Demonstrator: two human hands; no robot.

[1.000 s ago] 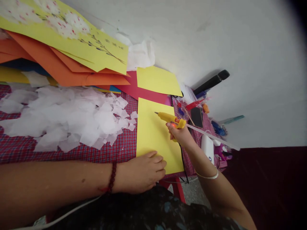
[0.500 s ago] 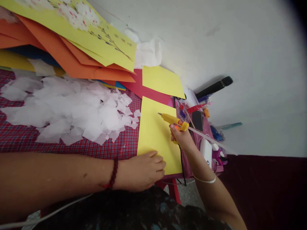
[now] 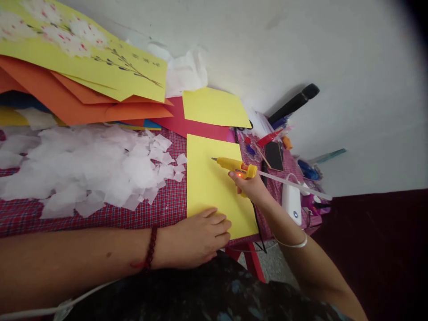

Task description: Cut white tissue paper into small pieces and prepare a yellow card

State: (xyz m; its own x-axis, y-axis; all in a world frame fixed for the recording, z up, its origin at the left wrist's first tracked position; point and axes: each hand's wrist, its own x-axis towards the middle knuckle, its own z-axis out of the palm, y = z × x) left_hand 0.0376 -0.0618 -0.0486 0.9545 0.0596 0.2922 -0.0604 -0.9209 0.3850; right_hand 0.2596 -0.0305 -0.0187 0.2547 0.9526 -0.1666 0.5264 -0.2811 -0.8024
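Note:
A yellow glue gun [image 3: 236, 166] with a lit red light is gripped in my right hand [image 3: 249, 187]. Its nozzle points left over a yellow sheet of paper [image 3: 207, 178], and a long clear glue stick [image 3: 290, 182] sticks out of its back. I cannot tell whether the nozzle touches the sheet. My left hand [image 3: 197, 238] lies flat on the sheet's near edge, fingers stretched out. Left of the sheet, a heap of white tissue squares [image 3: 87, 165] spreads over the checked cloth [image 3: 167, 209].
Behind stand a finished yellow flower picture [image 3: 127, 67], orange card [image 3: 87, 107] and another yellow sheet [image 3: 214, 107] on red paper. To the right are a white box-shaped device [image 3: 290, 205], a black object [image 3: 294, 104] against the wall and small craft supplies. A black cord hangs at the table edge.
The view has shifted and tilted slightly. My right hand still holds the glue gun over the sheet, and my left hand stays on the sheet's near edge.

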